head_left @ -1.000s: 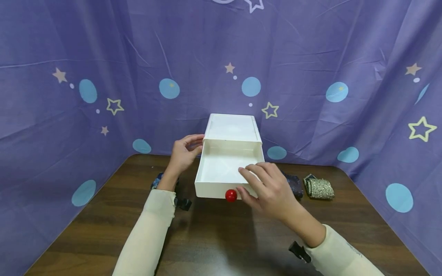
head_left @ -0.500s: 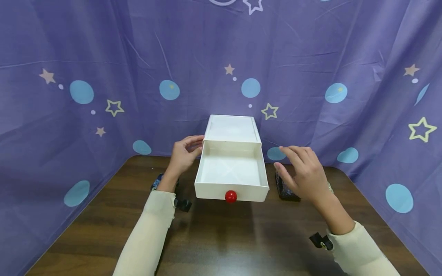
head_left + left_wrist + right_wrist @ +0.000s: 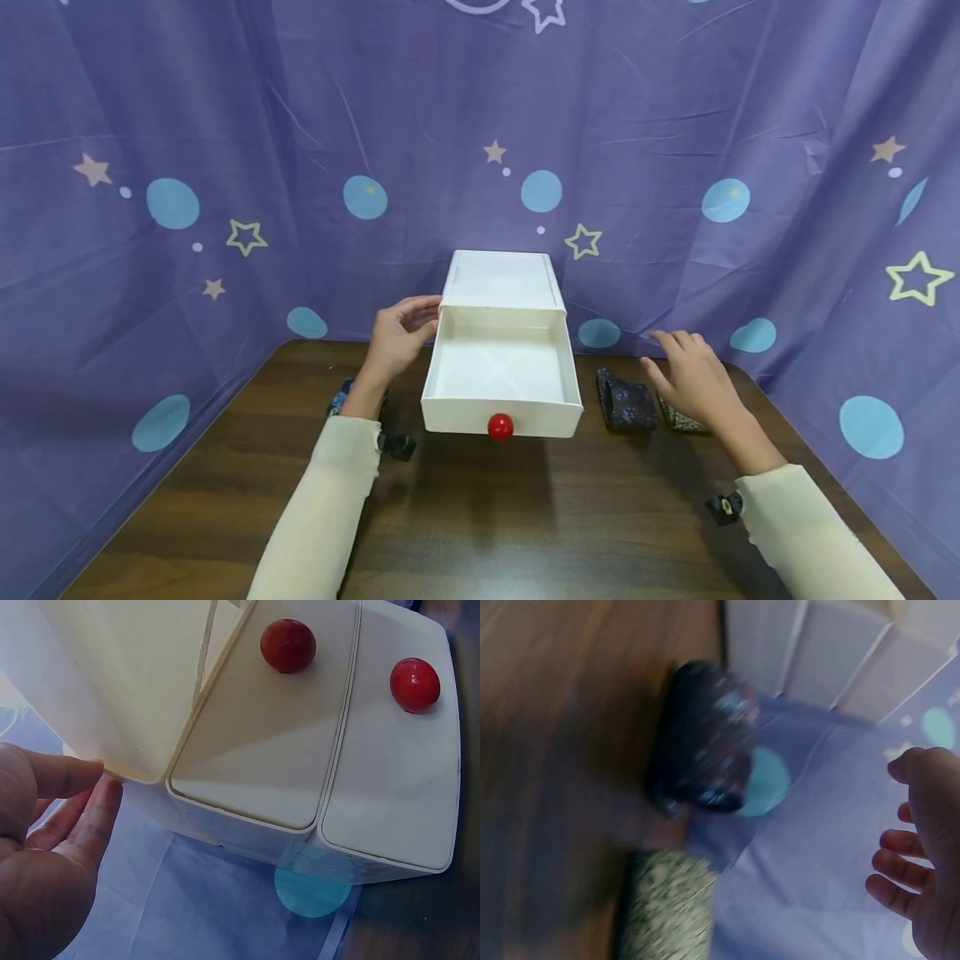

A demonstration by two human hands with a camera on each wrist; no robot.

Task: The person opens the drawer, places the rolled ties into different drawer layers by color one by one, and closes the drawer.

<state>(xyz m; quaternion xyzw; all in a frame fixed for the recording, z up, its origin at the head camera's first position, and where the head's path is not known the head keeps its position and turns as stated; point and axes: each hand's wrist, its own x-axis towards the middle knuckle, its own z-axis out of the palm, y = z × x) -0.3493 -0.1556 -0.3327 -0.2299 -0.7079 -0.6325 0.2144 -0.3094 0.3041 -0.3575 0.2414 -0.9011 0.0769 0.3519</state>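
A white drawer unit [image 3: 506, 279] stands at the back of the table, its top drawer [image 3: 498, 367] pulled out and bare inside, with a red knob [image 3: 500, 427] on the front. The fingertips of my left hand [image 3: 397, 337] touch the unit's left side edge; in the left wrist view the fingers are nearly straight. My right hand [image 3: 696, 379] hovers to the right, fingers relaxed and holding nothing. Below it lie a dark patterned cloth roll [image 3: 628, 406] and a speckled green-gold cloth roll [image 3: 682, 419], partly hidden by the hand.
Two lower closed drawers with red knobs [image 3: 288, 646] show in the left wrist view. A blue patterned item [image 3: 341, 397] lies mostly hidden behind the left wrist. A purple curtain [image 3: 637, 125] hangs behind the brown wooden table [image 3: 480, 517].
My right hand has left the drawer front near the red knob and moved right, over the cloth rolls. The left hand and the open drawer have stayed in place.
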